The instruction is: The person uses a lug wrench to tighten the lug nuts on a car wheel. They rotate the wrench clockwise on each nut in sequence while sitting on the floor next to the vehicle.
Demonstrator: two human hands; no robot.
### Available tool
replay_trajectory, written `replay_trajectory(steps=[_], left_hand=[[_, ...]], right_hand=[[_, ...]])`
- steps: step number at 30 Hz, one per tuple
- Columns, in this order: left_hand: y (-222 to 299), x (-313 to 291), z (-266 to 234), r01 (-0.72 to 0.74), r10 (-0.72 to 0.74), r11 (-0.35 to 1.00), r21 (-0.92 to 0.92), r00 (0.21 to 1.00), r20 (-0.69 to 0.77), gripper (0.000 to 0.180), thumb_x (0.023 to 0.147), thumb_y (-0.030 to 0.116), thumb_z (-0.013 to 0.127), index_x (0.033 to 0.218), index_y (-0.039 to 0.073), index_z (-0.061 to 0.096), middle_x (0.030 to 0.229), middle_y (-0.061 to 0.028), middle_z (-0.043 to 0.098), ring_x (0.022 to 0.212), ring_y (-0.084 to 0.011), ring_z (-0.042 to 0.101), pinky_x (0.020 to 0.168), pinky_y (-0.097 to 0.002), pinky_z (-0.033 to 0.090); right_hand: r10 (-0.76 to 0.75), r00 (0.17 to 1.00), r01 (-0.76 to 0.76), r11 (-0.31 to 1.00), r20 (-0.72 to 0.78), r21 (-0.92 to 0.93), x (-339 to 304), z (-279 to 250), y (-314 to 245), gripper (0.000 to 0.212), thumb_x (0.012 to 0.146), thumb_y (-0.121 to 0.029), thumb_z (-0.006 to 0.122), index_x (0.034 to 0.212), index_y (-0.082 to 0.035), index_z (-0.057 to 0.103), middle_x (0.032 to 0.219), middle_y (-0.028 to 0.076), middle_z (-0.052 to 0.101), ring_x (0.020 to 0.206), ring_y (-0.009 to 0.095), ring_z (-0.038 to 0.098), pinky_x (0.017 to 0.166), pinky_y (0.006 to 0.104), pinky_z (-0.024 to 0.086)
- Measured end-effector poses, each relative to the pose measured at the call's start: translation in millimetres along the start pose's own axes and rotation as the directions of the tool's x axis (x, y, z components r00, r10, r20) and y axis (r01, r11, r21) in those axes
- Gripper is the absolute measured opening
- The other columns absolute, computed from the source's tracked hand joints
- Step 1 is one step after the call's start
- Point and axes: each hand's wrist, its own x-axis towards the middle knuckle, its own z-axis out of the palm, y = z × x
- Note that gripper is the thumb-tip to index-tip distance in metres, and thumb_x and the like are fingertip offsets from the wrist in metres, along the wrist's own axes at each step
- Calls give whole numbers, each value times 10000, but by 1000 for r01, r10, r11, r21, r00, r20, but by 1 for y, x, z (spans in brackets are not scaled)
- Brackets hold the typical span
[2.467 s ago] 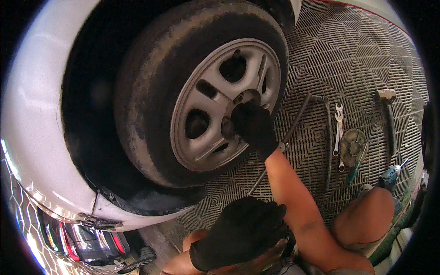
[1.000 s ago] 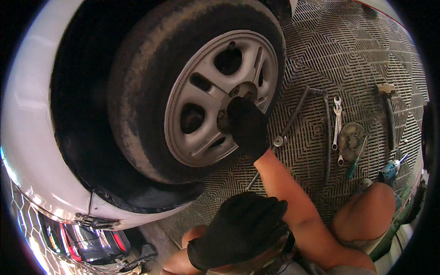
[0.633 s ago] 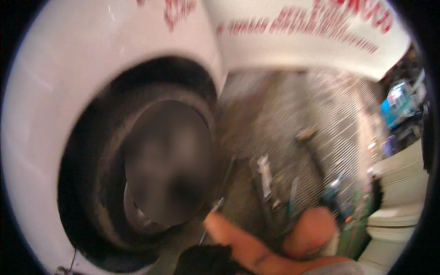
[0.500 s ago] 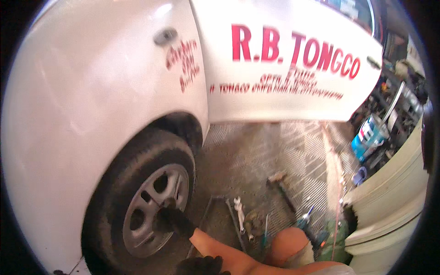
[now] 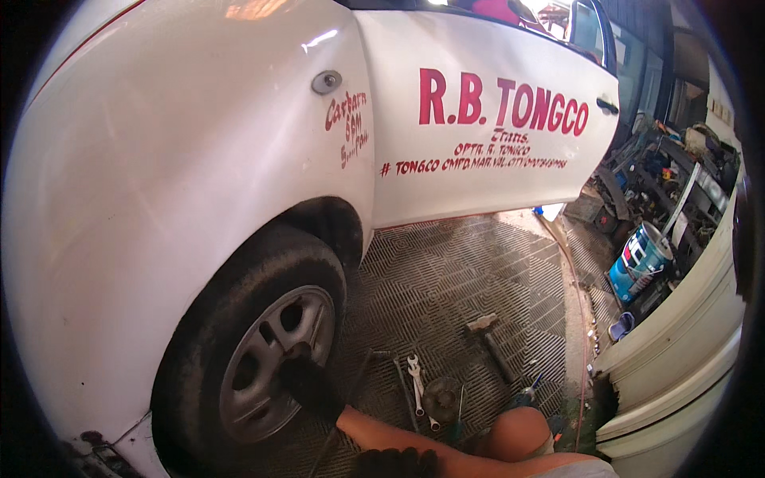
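Observation:
My right hand (image 5: 309, 385), in a black glove, reaches across to the wheel (image 5: 273, 307) of the white car and presses in at the hub. Its fingers look closed there, but the dark glove hides what is between them. Along the lower edge, below my right forearm, my left hand (image 5: 394, 463) shows only as black-gloved knuckles. Those fingers are curled, and anything inside them is hidden. The tyre (image 5: 187, 358) stays upright in the wheel arch. Beside the wheel, on the floor, lie a combination wrench (image 5: 415, 381) and a dark metal bar (image 5: 404, 385).
A hammer (image 5: 496, 352) rests on the patterned matting (image 5: 446, 279), near a round dark part (image 5: 443, 397) and a thin screwdriver (image 5: 460, 405). The car door (image 5: 494, 187) stands open ahead. At right are a blue bucket (image 5: 637, 263), a slipper (image 5: 621, 326) and a cream panel (image 5: 677, 366).
The whole view has shifted, showing more of the scene beyond the door. My right hand stays at the hub. My left hand appears farther right along the lower edge.

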Motion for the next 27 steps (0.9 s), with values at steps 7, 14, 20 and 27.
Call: replay_trajectory(steps=[7, 14, 20, 27], left_hand=[[23, -10, 29, 35, -35, 999, 31, 999, 4, 453, 918, 221, 626, 1307, -4, 564, 1114, -166, 653, 983, -276, 623, 854, -421, 481], [46, -38, 20, 48, -44, 996, 76, 998, -44, 458, 942, 198, 594, 1345, -10, 538, 1141, -177, 644, 1012, -274, 612, 879, -422, 472], [48, -8, 27, 219, -221, 975, 33, 963, 155, 412, 861, 175, 617, 1242, 16, 621, 1091, -159, 649, 954, -285, 613, 816, -425, 473], [43, -11, 6, 3, 17, 988, 151, 992, -127, 315, 821, 154, 615, 1112, 43, 662, 1008, -155, 663, 914, -315, 619, 792, -460, 470]], right_hand=[[-93, 996, 90, 963, 0, 255, -31, 1, 14, 168, 928, -156, 591, 1052, -64, 657, 1066, 112, 667, 1024, 316, 645, 888, 436, 525], [-149, 988, 154, 875, -47, 459, -19, 21, -5, 148, 946, -166, 581, 1020, -60, 652, 1036, 94, 666, 1010, 303, 642, 902, 430, 526], [267, 906, -392, 234, 329, 890, -28, 50, 52, 91, 945, -122, 587, 977, -55, 640, 980, 90, 657, 958, 300, 640, 891, 430, 535], [167, 907, 23, 897, -387, 442, -28, 18, 0, 119, 944, -118, 663, 966, -9, 622, 946, 102, 678, 769, 227, 674, 714, 365, 558]])
